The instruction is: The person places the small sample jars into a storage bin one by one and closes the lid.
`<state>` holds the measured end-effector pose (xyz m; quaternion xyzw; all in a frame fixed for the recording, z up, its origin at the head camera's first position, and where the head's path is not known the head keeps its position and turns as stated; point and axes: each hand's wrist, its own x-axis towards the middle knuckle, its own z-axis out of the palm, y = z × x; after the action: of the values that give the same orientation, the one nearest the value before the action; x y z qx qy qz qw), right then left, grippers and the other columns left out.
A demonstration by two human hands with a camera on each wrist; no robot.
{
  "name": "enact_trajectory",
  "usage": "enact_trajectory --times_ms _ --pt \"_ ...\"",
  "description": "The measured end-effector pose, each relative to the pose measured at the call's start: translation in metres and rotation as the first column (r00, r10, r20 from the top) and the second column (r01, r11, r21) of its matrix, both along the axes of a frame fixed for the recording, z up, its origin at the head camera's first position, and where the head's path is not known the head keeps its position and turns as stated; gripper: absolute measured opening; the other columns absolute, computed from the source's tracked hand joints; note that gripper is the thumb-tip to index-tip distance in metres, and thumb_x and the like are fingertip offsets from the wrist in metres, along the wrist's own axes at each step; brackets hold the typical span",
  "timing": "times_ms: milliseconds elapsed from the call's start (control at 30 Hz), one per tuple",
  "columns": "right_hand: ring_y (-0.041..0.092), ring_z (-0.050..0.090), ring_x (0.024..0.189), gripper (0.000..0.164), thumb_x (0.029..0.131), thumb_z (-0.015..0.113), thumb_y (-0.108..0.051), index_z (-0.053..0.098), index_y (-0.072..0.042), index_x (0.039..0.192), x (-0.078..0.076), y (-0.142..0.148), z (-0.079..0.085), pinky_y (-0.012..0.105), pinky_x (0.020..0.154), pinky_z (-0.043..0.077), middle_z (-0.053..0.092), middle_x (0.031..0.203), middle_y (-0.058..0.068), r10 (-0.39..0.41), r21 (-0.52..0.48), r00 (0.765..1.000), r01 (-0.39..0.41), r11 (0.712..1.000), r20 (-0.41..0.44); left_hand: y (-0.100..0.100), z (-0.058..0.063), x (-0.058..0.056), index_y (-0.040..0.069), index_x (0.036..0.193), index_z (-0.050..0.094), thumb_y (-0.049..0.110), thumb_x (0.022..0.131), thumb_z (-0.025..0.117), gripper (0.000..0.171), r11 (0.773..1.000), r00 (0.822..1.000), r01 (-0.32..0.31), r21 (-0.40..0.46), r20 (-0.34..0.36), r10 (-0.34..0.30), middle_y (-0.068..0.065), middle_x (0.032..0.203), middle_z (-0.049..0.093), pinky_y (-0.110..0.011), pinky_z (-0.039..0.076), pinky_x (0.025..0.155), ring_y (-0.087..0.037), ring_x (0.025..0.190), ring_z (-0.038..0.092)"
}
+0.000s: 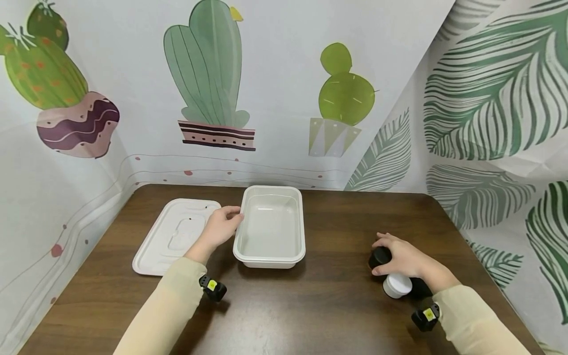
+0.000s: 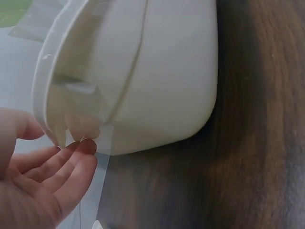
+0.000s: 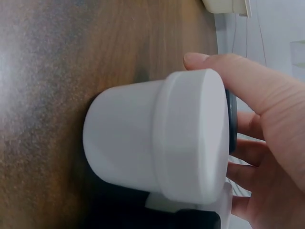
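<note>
A deep off-white rectangular container [image 1: 269, 259] stands on the table, its inside bare. At its left rim my left hand [image 1: 222, 227] holds on; in the left wrist view the fingertips sit under the rim and the thumb lies by its edge. On the right, my right hand [image 1: 401, 257] grips a black jar [image 1: 380, 257], thumb on the near side and fingers on the far side. Close below that hand stands a white lidded jar [image 1: 397, 285], which mostly hides the black one in the right wrist view. Another black object [image 1: 419, 289] lies partly hidden under the right wrist.
A flat white lid [image 1: 153, 251] lies left of the container, partly behind the left forearm. The brown wooden table [image 1: 328, 301] ends at a wall covering [image 1: 284, 98] printed with cacti and leaves. Each wrist carries a small black camera.
</note>
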<state>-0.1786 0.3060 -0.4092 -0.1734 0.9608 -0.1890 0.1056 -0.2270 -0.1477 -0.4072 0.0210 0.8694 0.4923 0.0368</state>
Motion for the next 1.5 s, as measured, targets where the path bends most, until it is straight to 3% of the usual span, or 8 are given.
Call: enact_trajectory --times_ms 200,400,567,700,767,900,1233,1500 --pt "0.053 0.031 0.131 0.056 0.068 0.080 -0.036 0.063 -0.006 0.111 0.002 0.002 0.002 0.063 0.096 0.037 0.040 0.142 0.029 -0.010 -0.008 1.000 0.010 1.000 0.006 -0.001 -0.002 -0.003 -0.008 0.131 0.047 0.017 0.096 0.048 0.043 0.995 0.997 -0.031 0.092 0.070 0.024 -0.027 0.118 0.059 -0.033 0.058 0.070 -0.030 0.091 0.066" --pt "0.051 0.030 0.132 0.053 0.071 0.078 -0.030 0.063 -0.002 0.114 0.000 0.003 0.000 0.063 0.099 0.035 0.046 0.138 0.027 0.003 -0.021 1.000 -0.003 1.000 -0.001 -0.001 0.000 -0.007 -0.007 0.130 0.049 0.015 0.095 0.050 0.042 0.990 0.989 -0.065 0.126 0.139 0.047 -0.026 0.116 0.060 -0.035 0.058 0.071 -0.030 0.091 0.066" --pt "0.047 0.049 0.120 0.062 0.075 0.075 -0.025 0.055 0.002 0.127 -0.002 0.001 0.001 0.053 0.091 0.046 0.046 0.135 0.033 0.001 -0.025 1.000 -0.001 1.000 -0.004 0.001 0.001 -0.013 -0.006 0.129 0.051 0.017 0.095 0.052 0.041 0.985 0.983 -0.097 0.146 0.171 0.071 -0.025 0.117 0.060 -0.035 0.058 0.074 -0.029 0.093 0.066" --pt "0.030 0.062 0.100 0.065 0.076 0.076 -0.028 0.051 0.000 0.130 -0.004 -0.001 0.003 0.040 0.080 0.050 0.058 0.124 0.026 0.000 -0.065 1.000 -0.002 0.998 -0.022 0.002 0.000 -0.016 -0.007 0.129 0.051 0.017 0.096 0.053 0.040 0.977 0.980 -0.103 0.186 0.188 0.067 -0.027 0.120 0.059 -0.036 0.057 0.075 -0.033 0.100 0.064" --pt "0.021 0.061 0.093 0.065 0.077 0.076 -0.032 0.051 -0.003 0.129 -0.005 -0.001 0.005 0.035 0.076 0.049 0.064 0.115 0.017 -0.007 -0.096 1.000 0.004 0.995 -0.030 0.003 -0.001 -0.017 -0.006 0.129 0.051 0.016 0.096 0.052 0.040 0.974 0.978 -0.108 0.197 0.199 0.068 -0.027 0.121 0.058 -0.035 0.057 0.075 -0.034 0.103 0.063" --pt "0.016 0.058 0.087 0.065 0.077 0.075 -0.041 0.052 -0.005 0.126 -0.007 -0.001 0.006 0.030 0.073 0.048 0.067 0.104 0.006 -0.033 -0.140 0.999 0.028 0.990 -0.038 0.005 -0.002 -0.018 -0.005 0.129 0.050 0.017 0.096 0.052 0.039 0.970 0.971 -0.128 0.206 0.224 0.080 -0.025 0.120 0.058 -0.033 0.057 0.074 -0.030 0.101 0.063" --pt "0.015 0.057 0.077 0.065 0.081 0.073 -0.039 0.050 -0.004 0.131 -0.015 -0.006 0.008 0.024 0.063 0.046 0.068 0.095 0.009 -0.086 -0.213 0.995 0.073 0.974 -0.051 0.008 -0.005 -0.020 -0.005 0.127 0.050 0.018 0.096 0.053 0.039 0.963 0.965 -0.147 0.227 0.247 0.089 -0.023 0.118 0.058 -0.031 0.056 0.073 -0.028 0.100 0.062" --pt "0.019 0.060 0.082 0.070 0.082 0.071 -0.041 0.046 -0.003 0.136 -0.026 -0.014 0.012 0.028 0.064 0.047 0.067 0.106 0.018 -0.099 -0.228 0.993 0.083 0.970 -0.063 0.007 -0.003 -0.019 -0.005 0.128 0.050 0.018 0.096 0.054 0.040 0.958 0.964 -0.163 0.238 0.244 0.103 -0.023 0.119 0.057 -0.031 0.056 0.074 -0.026 0.100 0.061"
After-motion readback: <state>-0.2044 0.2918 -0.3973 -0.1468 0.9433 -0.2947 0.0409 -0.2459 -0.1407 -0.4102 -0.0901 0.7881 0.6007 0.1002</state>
